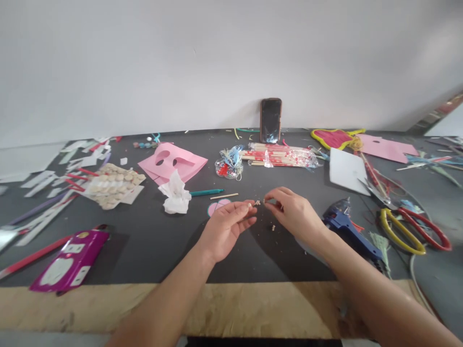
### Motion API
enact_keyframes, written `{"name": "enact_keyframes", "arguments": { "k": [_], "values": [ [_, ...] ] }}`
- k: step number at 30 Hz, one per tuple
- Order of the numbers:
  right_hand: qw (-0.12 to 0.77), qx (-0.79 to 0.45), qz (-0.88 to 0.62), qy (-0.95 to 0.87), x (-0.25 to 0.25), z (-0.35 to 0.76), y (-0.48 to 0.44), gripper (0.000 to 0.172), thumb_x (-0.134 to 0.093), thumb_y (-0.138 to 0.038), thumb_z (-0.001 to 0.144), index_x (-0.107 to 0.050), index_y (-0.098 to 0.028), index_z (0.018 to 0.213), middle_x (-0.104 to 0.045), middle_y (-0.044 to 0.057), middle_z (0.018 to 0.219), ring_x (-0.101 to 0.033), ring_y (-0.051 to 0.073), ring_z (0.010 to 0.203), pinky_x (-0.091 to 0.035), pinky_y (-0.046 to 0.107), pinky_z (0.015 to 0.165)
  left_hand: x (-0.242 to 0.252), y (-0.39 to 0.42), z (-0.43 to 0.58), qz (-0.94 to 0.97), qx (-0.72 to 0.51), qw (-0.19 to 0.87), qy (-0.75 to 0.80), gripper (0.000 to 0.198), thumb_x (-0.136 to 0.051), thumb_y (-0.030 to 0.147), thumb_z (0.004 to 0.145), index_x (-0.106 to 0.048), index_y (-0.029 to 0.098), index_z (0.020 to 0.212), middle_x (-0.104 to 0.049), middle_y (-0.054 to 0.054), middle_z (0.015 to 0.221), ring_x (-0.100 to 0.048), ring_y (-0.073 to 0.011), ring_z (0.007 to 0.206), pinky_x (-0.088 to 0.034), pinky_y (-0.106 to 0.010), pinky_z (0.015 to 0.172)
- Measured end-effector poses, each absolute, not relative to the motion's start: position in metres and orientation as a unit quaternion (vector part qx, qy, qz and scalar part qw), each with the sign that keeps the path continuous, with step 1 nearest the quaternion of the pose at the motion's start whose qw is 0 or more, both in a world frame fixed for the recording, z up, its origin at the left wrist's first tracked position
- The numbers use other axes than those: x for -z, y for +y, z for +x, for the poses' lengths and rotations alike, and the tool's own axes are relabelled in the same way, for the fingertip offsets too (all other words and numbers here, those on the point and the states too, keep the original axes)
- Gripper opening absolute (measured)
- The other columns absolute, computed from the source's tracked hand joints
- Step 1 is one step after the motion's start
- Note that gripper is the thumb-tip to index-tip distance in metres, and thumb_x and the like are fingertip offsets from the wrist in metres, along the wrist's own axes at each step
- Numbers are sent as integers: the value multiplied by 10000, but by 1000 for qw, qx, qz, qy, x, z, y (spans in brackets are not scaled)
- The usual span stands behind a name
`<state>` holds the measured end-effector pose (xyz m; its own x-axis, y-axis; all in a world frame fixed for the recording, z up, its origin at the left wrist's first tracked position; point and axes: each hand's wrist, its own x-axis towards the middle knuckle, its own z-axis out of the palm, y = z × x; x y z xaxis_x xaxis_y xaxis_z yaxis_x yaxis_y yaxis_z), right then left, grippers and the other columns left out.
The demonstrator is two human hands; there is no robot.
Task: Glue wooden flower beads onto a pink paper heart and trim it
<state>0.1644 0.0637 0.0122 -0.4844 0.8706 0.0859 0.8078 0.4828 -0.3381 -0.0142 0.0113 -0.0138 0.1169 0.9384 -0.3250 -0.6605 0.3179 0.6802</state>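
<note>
Your left hand and right hand met fingertip to fingertip | both pinched a tiny beige crumb-like piece | held just above the dark grey worktop, near a blue plastic glue gun.

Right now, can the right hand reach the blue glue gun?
Probably yes: the glue gun lies close beside the right hand, nothing between them, though its fingers seem to pinch a tiny piece.

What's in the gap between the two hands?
A tiny tan bit, right between the fingertips of the left hand and right hand, above the dark table. The head view shows it.
</note>
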Motion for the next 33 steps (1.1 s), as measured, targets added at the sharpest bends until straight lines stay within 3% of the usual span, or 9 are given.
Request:
{"name": "enact_keyframes", "arguments": {
  "k": [4, 10, 15, 20, 24, 28, 33],
  "values": [
    [224, -178, -458, -842, -16, 171, 46, 110, -515, -211, 898, -607, -213, 958, -649, 45, 1014, -632, 136, 767, -477, 238, 674, 12, 6, -10, 199, -507, 779, 312, 92, -762, 191, 715, -718, 124, 758, -697, -96, 1073, -635, -214, 1021, -484, -357, 933],
    [265, -237, -435, -827, -10, 172, 42, 158, -541, -180, 864, -639, -230, 977, -671, 50, 1021, -645, 155, 832, -504, 265, 725, 15, 3, -5, 211, -495, 784, 309, 62, -736, 183, 747, -720, 123, 752, -708, -97, 1050, -639, -204, 1032, -479, -333, 958],
    [273, -302, -464, -787, -7, 177, 44, 260, -585, -183, 828, -632, -245, 1076, -698, 19, 907, -646, 132, 712, -520, 243, 657, 16, 4, -5, 207, -490, 783, 322, 71, -745, 188, 738, -718, 123, 733, -702, -98, 1060, -645, -219, 1033, -504, -323, 931],
    [275, -433, -484, -709, -9, 181, 45, 230, -516, -274, 872, -630, -195, 1055, -680, 13, 743, -610, 114, 557, -510, 233, 534, 15, 4, -5, 198, -488, 787, 323, 70, -747, 182, 735, -714, 122, 721, -685, -110, 1117, -631, -243, 1078, -509, -319, 933],
    [272, -515, -479, -657, -9, 179, 45, 214, -523, -321, 866, -627, -176, 985, -668, 13, 718, -593, 110, 535, -515, 234, 527, 15, 3, -5, 188, -492, 788, 319, 64, -745, 173, 733, -711, 121, 716, -696, -112, 1090, -629, -245, 1088, -514, -306, 920],
    [265, -487, -480, -680, -7, 176, 44, 169, -512, -307, 876, -634, -196, 915, -660, 1, 694, -589, 110, 542, -503, 223, 530, 15, 3, -5, 180, -490, 789, 324, 75, -744, 174, 732, -698, 122, 702, -706, -106, 1058, -640, -237, 1065, -511, -314, 919],
    [263, -327, -472, -775, -5, 176, 44, 144, -495, -193, 850, -638, -218, 854, -683, 9, 767, -613, 115, 615, -476, 212, 572, 15, 4, -4, 174, -488, 787, 335, 80, -753, 181, 723, -699, 125, 701, -712, -103, 1028, -646, -227, 1042, -509, -317, 915]
  ]
}}
